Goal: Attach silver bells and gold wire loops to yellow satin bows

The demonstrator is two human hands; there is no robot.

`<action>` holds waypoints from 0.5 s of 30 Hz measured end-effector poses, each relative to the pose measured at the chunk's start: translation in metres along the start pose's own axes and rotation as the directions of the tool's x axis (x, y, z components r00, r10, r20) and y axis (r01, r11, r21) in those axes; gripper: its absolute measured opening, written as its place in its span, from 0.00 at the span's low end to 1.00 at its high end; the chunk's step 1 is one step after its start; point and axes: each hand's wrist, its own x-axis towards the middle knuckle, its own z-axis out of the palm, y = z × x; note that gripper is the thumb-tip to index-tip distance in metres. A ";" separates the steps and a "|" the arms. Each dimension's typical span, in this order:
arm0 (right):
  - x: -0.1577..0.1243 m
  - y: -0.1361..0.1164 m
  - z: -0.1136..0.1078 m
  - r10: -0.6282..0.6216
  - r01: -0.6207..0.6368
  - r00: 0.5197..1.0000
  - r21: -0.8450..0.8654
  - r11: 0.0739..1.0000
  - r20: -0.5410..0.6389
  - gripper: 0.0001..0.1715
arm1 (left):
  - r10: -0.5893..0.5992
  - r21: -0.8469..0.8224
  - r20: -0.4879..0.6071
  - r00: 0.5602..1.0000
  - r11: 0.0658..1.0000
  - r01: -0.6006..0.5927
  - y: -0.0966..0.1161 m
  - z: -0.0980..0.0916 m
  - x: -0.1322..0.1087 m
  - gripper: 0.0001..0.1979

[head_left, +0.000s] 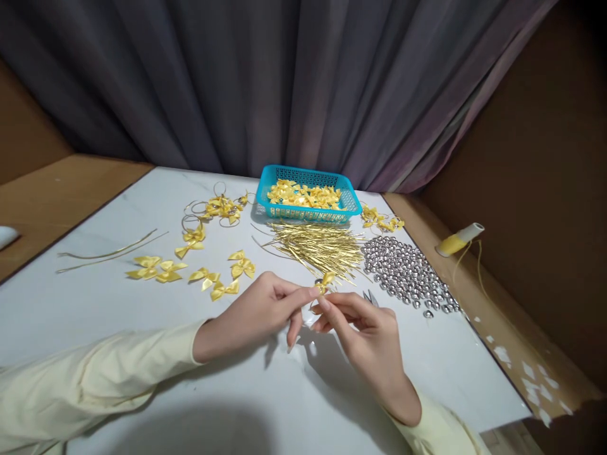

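Observation:
Between my hands, at the centre front, is a yellow ribbon bow (327,280) with a small silvery piece beside it. My left hand (265,306) pinches it between thumb and finger from the left. From the right, the fingertips of my right hand (363,332) close on the lower side of the same bow, near a thin loop of wire. Just beyond lies a pile of gold wire ties (317,248). Silver bells or beads (403,268) are spread to the right. Several loose yellow bows (203,277) lie to the left.
A blue basket (308,213) of yellow bows stands at the back, with finished-looking bows on wire loops (220,207) to its left and more (382,219) to its right. Scissor tips (370,297) show behind my right hand. A yellow-wound tube (459,240) lies at the right.

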 end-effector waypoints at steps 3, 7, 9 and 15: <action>0.000 0.000 -0.001 -0.014 0.014 1.000 -0.017 1.000 0.011 0.06 | 0.002 -0.025 -0.014 1.000 1.000 -0.003 0.000 0.000 0.001 0.25; 0.000 -0.001 -0.001 -0.020 0.020 1.000 -0.025 0.999 0.021 0.06 | 0.012 -0.026 -0.008 1.000 1.000 -0.012 -0.001 -0.001 0.002 0.22; 0.000 -0.001 -0.002 -0.038 0.038 0.999 -0.033 0.999 0.022 0.06 | 0.017 -0.023 0.002 1.000 1.000 -0.017 -0.002 -0.001 0.002 0.21; 0.002 -0.001 -0.001 -0.057 0.058 0.998 -0.050 0.997 0.024 0.06 | 0.011 0.001 -0.003 1.000 1.000 -0.011 -0.003 0.000 0.002 0.22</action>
